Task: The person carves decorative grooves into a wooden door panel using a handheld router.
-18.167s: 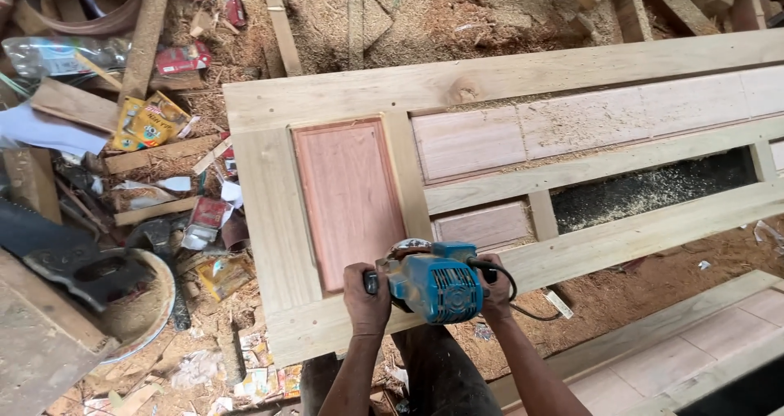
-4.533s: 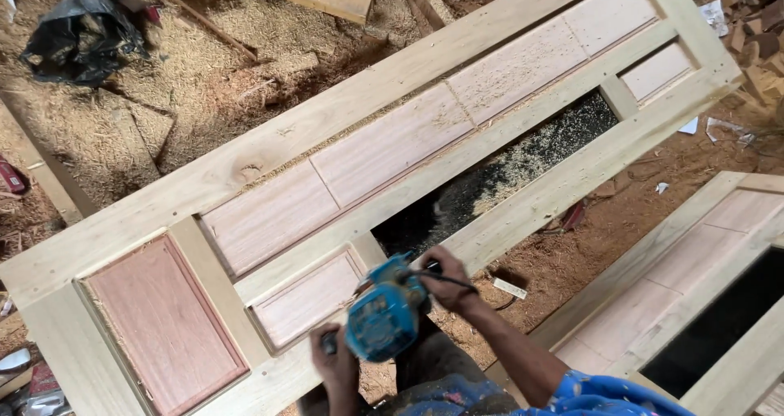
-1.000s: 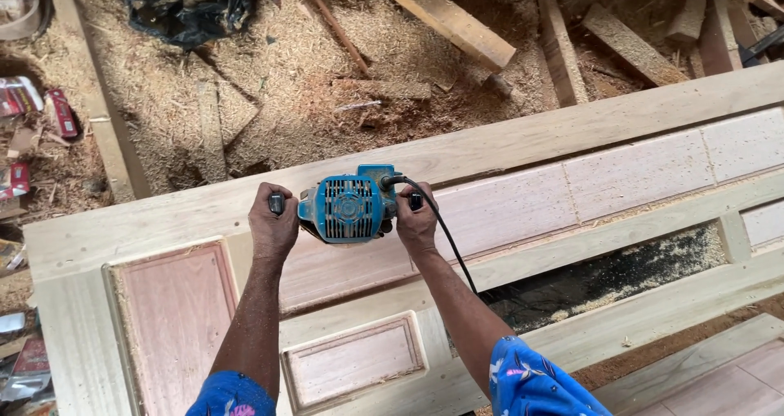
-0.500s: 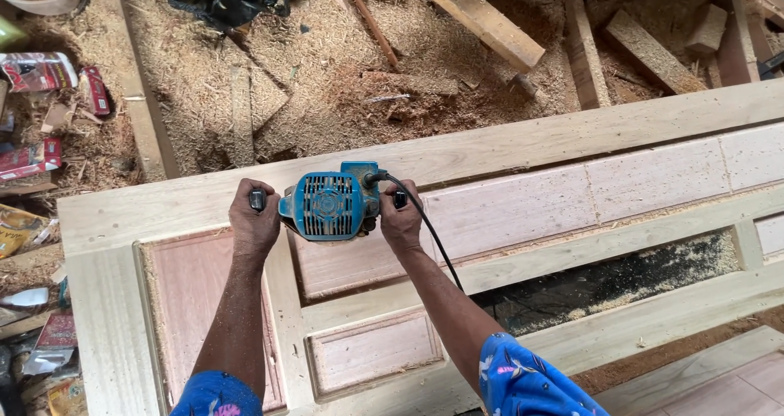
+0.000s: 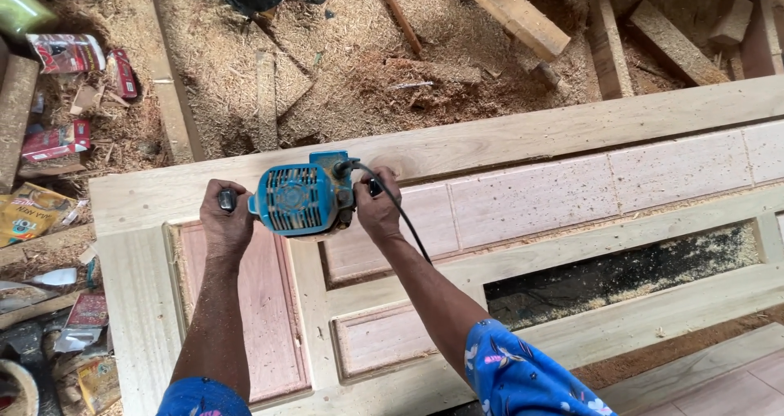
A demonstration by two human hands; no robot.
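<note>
On door frame [image 5: 506,142]: hands [image 5: 302,216] w/ blue router [image 5: 300,197]

The blue power tool [image 5: 298,200] fills the gap between both hands. Bare wooden door [image 5: 572,134] frame runs clear to the right, though its black cord [image 5: 408,228] trails over the right forearm. Scrap timber [image 5: 510,12] and sawdust clutter the floor beyond.

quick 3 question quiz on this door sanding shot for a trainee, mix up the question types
1. True or false: both hands grip the blue power tool.
2. Where does the tool rest? A) on the sawdust floor B) on the wooden door near its upper left corner C) on the black bag
3. Fill in: one opening in the door has no ____ fitted.

Key
1. True: left hand and right hand each hold a side handle.
2. B
3. panel: the gap shows dark ground and sawdust.
</note>
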